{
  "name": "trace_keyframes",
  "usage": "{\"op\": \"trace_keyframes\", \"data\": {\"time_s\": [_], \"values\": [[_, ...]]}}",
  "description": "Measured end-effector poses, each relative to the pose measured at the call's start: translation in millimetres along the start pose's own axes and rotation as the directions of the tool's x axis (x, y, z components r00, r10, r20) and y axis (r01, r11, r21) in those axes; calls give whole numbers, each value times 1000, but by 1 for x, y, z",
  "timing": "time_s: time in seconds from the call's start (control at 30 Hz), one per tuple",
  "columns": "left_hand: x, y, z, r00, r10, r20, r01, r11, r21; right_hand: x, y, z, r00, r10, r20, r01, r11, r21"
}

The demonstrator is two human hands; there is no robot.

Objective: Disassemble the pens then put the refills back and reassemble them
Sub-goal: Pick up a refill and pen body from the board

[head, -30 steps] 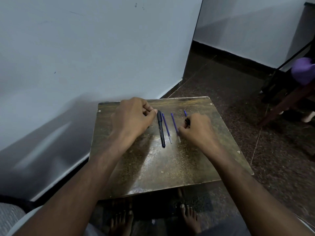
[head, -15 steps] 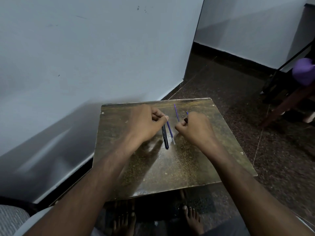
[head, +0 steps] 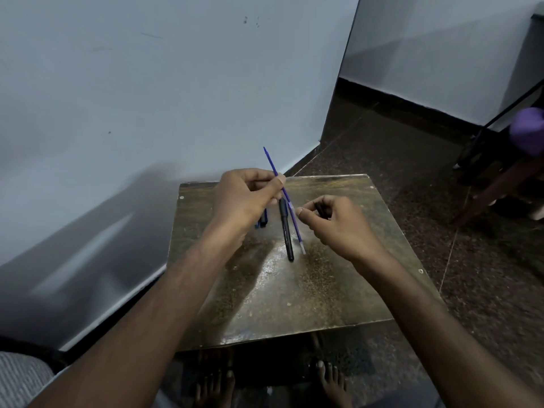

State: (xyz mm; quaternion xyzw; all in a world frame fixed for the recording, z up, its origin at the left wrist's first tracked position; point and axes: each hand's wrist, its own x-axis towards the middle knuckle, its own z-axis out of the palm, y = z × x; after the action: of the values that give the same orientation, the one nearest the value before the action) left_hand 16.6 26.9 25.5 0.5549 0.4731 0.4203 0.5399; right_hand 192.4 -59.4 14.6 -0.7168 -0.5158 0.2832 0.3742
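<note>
My left hand [head: 245,198] pinches a thin blue refill [head: 270,161], which slants up past the far edge of the small brown table [head: 347,293]. My right hand [head: 335,225] is closed on a small black pen part [head: 321,209], just right of the refill's lower end. A black pen [head: 286,231] lies on the table between the hands. Beside it on its right lies a second blue refill [head: 298,235] with a pale tip. Dark blue pen parts [head: 263,220] peek out from under my left hand.
A pale wall runs close along the table's left and far sides. The dark stone floor spreads to the right, with a wooden furniture leg [head: 497,187], black rods and a purple object [head: 528,129] at the far right. My bare feet [head: 331,384] are under the near edge.
My left hand has left the tabletop and lifted a blue refill so it points up and away. My right hand has risen slightly, still closed on the black part.
</note>
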Motion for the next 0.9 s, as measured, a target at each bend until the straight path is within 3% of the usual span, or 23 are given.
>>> {"op": "trace_keyframes", "data": {"time_s": [0.1,0.23,0.3,0.47,0.9], "values": [[2,-2,0,999,3,-38,-6,997,-76,0,3,-1,997,63,45,-68,991,117],[3,-1,1,998,15,-60,-24,988,-153,-3,6,-2,998,-43,53,47,995,-83],[2,1,2,998,23,-64,-34,985,-172,-4,7,-1,998,-67,6,67,997,-37],[-1,2,3,997,28,-74,-40,986,-164,-3,6,-3,994,-63,-93,70,995,75],[-1,0,4,996,52,-79,-63,986,-151,-8,1,-2,995,-70,-72,72,997,39]]}}
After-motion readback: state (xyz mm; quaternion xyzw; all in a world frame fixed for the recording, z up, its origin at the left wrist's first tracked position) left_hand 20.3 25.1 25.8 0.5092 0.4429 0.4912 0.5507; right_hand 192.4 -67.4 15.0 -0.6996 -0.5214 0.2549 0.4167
